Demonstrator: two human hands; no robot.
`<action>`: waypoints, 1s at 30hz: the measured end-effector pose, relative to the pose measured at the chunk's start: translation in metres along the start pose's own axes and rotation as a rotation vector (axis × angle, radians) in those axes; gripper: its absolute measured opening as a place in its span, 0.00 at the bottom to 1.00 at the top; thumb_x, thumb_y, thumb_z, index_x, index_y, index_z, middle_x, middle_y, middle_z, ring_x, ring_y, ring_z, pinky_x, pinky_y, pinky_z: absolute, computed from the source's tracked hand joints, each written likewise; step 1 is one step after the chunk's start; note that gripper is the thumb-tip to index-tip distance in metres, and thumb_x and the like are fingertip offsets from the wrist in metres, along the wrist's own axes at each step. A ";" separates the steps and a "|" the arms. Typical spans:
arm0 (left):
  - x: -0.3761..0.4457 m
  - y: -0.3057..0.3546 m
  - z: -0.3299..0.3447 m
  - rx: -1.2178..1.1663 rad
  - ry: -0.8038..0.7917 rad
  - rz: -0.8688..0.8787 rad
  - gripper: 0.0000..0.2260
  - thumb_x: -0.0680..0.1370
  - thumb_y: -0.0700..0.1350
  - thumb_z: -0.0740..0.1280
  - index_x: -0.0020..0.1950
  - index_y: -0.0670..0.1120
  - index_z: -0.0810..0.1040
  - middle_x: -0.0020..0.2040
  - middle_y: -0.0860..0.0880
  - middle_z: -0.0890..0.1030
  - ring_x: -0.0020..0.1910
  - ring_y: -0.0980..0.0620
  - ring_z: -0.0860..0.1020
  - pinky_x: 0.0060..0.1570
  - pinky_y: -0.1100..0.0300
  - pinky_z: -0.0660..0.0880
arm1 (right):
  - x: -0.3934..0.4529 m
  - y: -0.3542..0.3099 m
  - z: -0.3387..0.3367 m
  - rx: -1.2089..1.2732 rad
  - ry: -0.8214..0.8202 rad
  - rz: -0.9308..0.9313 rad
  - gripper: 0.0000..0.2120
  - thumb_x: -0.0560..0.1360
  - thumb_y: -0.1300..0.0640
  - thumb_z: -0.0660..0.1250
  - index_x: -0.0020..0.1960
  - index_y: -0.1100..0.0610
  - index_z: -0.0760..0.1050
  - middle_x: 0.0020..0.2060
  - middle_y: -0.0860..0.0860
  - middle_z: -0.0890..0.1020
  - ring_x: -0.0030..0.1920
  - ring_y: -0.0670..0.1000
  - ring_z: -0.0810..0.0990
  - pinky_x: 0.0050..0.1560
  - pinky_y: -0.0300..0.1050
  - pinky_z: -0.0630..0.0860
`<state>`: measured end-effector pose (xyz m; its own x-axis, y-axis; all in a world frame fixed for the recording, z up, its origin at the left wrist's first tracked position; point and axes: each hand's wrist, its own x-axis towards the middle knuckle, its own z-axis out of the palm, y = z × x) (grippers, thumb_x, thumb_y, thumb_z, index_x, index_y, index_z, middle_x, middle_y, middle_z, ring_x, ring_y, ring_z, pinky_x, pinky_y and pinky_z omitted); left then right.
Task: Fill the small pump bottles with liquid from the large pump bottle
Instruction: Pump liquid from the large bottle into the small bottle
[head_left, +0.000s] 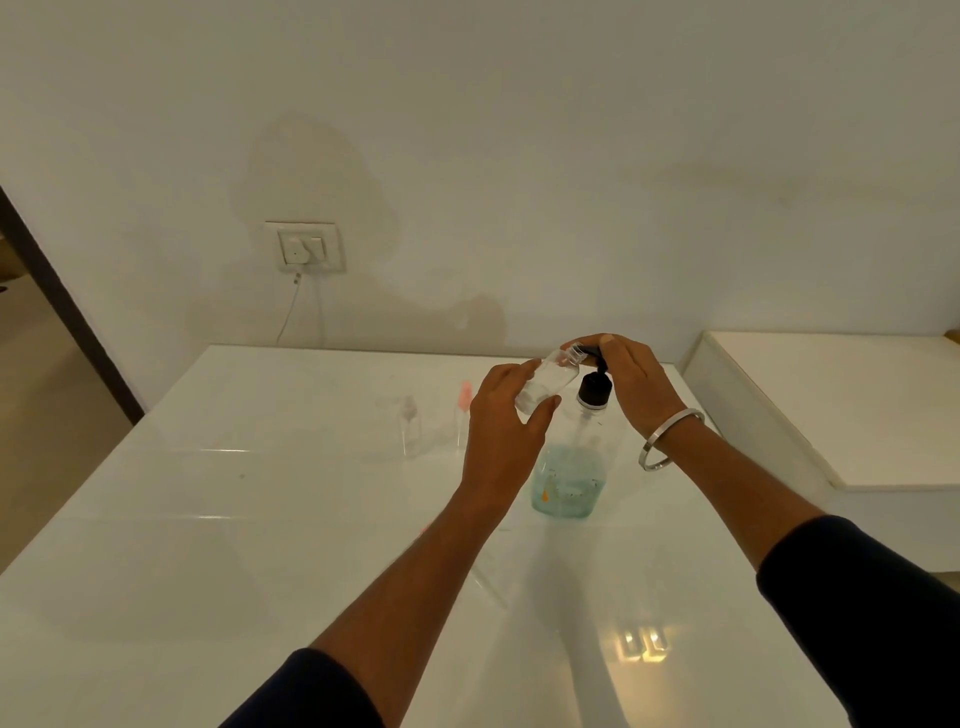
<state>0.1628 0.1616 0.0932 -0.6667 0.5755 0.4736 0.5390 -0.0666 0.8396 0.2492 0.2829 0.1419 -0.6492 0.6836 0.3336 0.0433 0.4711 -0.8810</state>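
Your left hand (498, 415) grips the small bottle (545, 382), tilted at the large bottle's (571, 467) spout. It is light and slippery: hold mid-body. Your right hand (631, 382) presses the pump (595, 387).

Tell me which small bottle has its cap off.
The small clear bottle tilted in the left hand; the two standing on the table look capped.

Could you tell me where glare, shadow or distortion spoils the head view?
Head view: warm, dim light; a bright glare patch on the glossy table; soft shadows on the wall; wide-angle bending at the edges; the clear bottles at the back are faint and blurred, while the left hand and right hand read clearly.
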 end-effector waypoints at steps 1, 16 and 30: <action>0.000 -0.001 0.000 0.006 0.001 0.004 0.19 0.74 0.47 0.70 0.64 0.47 0.74 0.60 0.50 0.76 0.57 0.57 0.74 0.57 0.67 0.72 | -0.001 0.001 0.000 -0.006 0.003 0.002 0.16 0.80 0.63 0.49 0.51 0.58 0.76 0.47 0.51 0.79 0.45 0.42 0.78 0.47 0.24 0.73; -0.003 0.000 0.002 -0.019 0.016 0.008 0.18 0.74 0.44 0.71 0.63 0.46 0.75 0.58 0.51 0.77 0.54 0.62 0.72 0.52 0.79 0.66 | -0.005 0.005 0.000 0.007 -0.039 -0.016 0.18 0.78 0.57 0.50 0.50 0.59 0.78 0.46 0.53 0.82 0.47 0.43 0.80 0.53 0.31 0.74; -0.002 -0.001 0.005 0.010 -0.006 -0.018 0.19 0.75 0.46 0.70 0.65 0.46 0.74 0.61 0.50 0.76 0.56 0.60 0.71 0.55 0.75 0.67 | -0.005 0.014 0.006 0.043 0.044 0.028 0.17 0.78 0.57 0.51 0.51 0.60 0.77 0.45 0.52 0.81 0.44 0.38 0.79 0.49 0.26 0.72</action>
<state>0.1663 0.1647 0.0904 -0.6733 0.5816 0.4566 0.5317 -0.0483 0.8455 0.2480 0.2829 0.1257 -0.6141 0.7204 0.3225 0.0271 0.4277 -0.9035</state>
